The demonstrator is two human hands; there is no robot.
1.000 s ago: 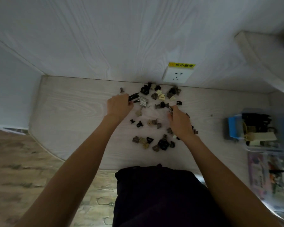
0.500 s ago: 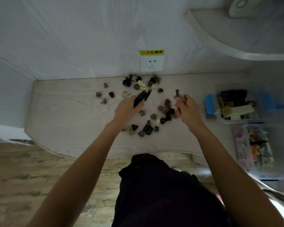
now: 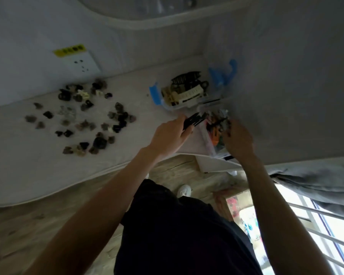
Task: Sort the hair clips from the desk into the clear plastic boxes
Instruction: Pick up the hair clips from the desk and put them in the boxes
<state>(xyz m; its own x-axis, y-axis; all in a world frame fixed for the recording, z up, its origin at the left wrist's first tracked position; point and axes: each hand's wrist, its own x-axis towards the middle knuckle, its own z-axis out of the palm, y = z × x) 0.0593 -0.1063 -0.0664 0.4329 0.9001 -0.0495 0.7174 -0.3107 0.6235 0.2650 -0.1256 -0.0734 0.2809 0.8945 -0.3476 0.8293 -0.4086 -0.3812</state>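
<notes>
Desk (image 3: 28, 165): small hair clips (image 3: 83, 120) scattered at left; 2 clear plastic boxes at right. Left hand (image 3: 169, 137): fingers pinching long black clips (image 3: 194, 122) beside near box (image 3: 211, 139). Right hand (image 3: 238, 139): over near box, finger state blurred, cannot tell. Far box (image 3: 157, 96): black and cream clips inside.

Loose hair clips (image 3: 83, 118) lie scattered on the left half of the counter (image 3: 18, 155), below a wall socket (image 3: 81, 63) on the far wall. To the right stand two boxes: the far box (image 3: 184, 94) holds clips; the near box (image 3: 212, 133) sits at the counter's near right edge. The left hand (image 3: 168, 135), holding long clips (image 3: 194, 121), is just left of the near box; the right hand (image 3: 238, 139) is over it.
</notes>
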